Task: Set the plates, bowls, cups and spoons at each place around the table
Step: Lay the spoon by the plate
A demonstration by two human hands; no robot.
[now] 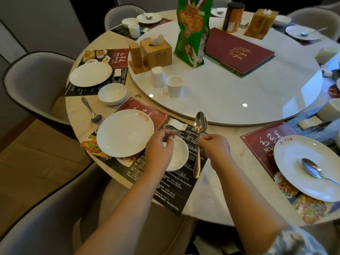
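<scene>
My right hand [214,147] grips a metal spoon [200,124] by the middle of its handle, bowl end pointing away from me. My left hand [159,150] hovers over a small white bowl [181,155] on the near placemat [165,183], fingers loosely curled with nothing in them. A white plate [125,132] lies left of that bowl, and a small white rest [176,124] lies behind it. Another spoon [91,109] and a white bowl [112,93] sit further left, near a second plate [91,73]. Two white cups [166,83] stand on the turntable.
The glass turntable [239,100] holds a green bag [192,32], a red menu [237,50] and wooden tissue boxes [153,50]. On the right, a plate with a spoon [311,168] sits on its mat. Grey chairs [35,83] ring the table.
</scene>
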